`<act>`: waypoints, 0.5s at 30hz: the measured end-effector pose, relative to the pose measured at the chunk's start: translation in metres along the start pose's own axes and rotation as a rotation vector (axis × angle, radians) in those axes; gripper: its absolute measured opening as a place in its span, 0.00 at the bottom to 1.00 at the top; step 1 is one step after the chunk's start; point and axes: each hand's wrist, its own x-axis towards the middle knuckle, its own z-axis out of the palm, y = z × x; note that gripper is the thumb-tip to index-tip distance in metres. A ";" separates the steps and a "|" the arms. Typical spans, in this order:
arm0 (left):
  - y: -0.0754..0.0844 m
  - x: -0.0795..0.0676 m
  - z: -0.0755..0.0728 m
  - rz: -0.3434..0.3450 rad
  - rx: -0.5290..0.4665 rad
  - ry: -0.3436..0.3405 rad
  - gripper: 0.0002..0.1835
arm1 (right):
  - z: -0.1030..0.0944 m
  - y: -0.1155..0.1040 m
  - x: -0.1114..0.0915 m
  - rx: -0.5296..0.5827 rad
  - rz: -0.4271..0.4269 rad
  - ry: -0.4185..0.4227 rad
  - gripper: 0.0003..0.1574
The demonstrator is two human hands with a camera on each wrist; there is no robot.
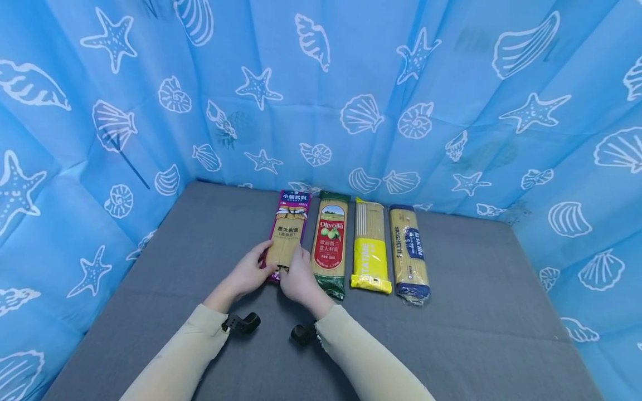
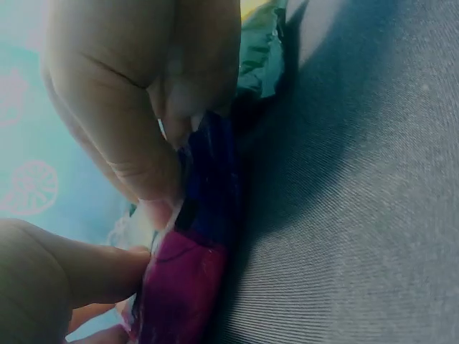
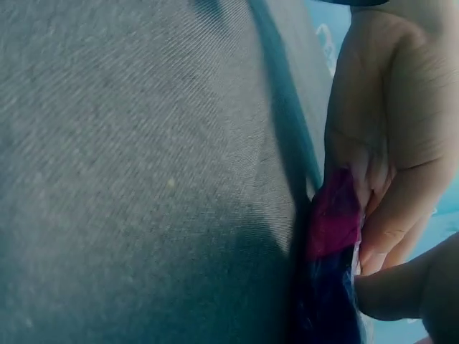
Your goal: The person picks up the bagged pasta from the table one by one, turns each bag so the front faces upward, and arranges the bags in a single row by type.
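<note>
A purple-edged spaghetti packet [image 1: 287, 236] with a blue top lies at the left end of a row of pasta packets. My left hand [image 1: 248, 273] holds its lower left edge, thumb near the bottom end. My right hand [image 1: 301, 279] holds the lower right side, with its thumb close to the left one. In the left wrist view, the packet's purple and blue end [image 2: 188, 269] shows between the fingers, just above the cloth. The right wrist view shows the same end [image 3: 333, 226] with both hands at it. The fingertips beyond the packet's edges are partly hidden.
To the right lie a green and red Olivoilà packet [image 1: 329, 245], a yellow spaghetti packet [image 1: 371, 256] and a blue-ended spaghetti packet [image 1: 408, 250]. A grey cloth [image 1: 476, 334] covers the table. Blue curtains [image 1: 321, 100] with shell prints stand behind and at both sides.
</note>
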 end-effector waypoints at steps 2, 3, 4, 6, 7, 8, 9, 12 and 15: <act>-0.002 0.001 0.002 0.003 0.048 0.000 0.36 | 0.000 0.000 0.000 -0.039 0.013 -0.026 0.49; -0.002 0.002 0.002 0.007 0.061 0.002 0.36 | -0.001 -0.001 0.001 -0.049 0.020 -0.034 0.49; -0.003 0.003 0.003 0.015 0.074 0.002 0.36 | -0.001 0.000 0.002 -0.060 0.028 -0.038 0.49; -0.005 0.004 0.004 0.016 0.088 0.002 0.36 | -0.001 0.000 0.005 -0.075 0.034 -0.038 0.48; -0.006 0.005 0.004 0.018 0.095 0.003 0.36 | 0.000 -0.001 0.006 -0.080 0.036 -0.038 0.48; -0.006 0.005 0.003 0.019 0.104 0.002 0.36 | 0.000 -0.001 0.007 -0.083 0.038 -0.038 0.48; -0.007 0.005 0.003 0.022 0.106 0.000 0.36 | 0.001 -0.001 0.009 -0.089 0.039 -0.042 0.48; -0.008 0.005 0.002 0.019 0.123 -0.008 0.36 | 0.003 -0.002 0.011 -0.099 0.048 -0.052 0.48; -0.010 0.005 0.002 0.021 0.139 -0.011 0.36 | 0.005 -0.002 0.012 -0.109 0.060 -0.056 0.49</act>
